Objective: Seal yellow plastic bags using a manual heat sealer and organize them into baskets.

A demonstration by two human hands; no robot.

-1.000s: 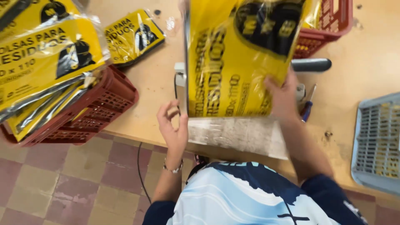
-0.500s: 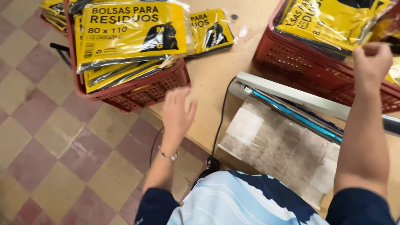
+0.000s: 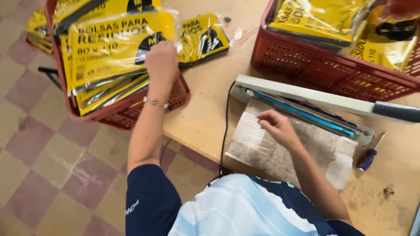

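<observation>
Item one: the top yellow packet (image 3: 118,43), a flat plastic-wrapped pack with black print, lies on the stack in the left red crate (image 3: 131,109). We have our left hand (image 3: 162,63) on its right edge; the grip looks closed over that edge, though the fingers are hidden under the hand and we cannot tell how tightly they pinch. A thin bracelet (image 3: 156,103) sits on that wrist.

Item two: more yellow packets are stacked under the top one in the same crate, which overhangs the left edge of the bench (image 3: 205,109), above the checkered floor (image 3: 39,166).

Item three: a single yellow packet (image 3: 203,39) lies flat on the bench just beside the crate, to its right.

Item four: our right hand (image 3: 278,126) rests on the worn, taped pad (image 3: 280,148) in front of the heat sealer (image 3: 306,102). Its grip is spread loosely, fingertips touching the pad, holding nothing. The sealer's arm with the blue strip stands raised, its dark handle (image 3: 396,111) pointing right. A black cord (image 3: 225,131) runs from the sealer over the near bench edge.

Item five: a second red crate (image 3: 332,70), filled with yellow packets, stands behind the sealer.

Item six: a blue-handled screwdriver (image 3: 369,155) lies on the bench to the right of the pad.
</observation>
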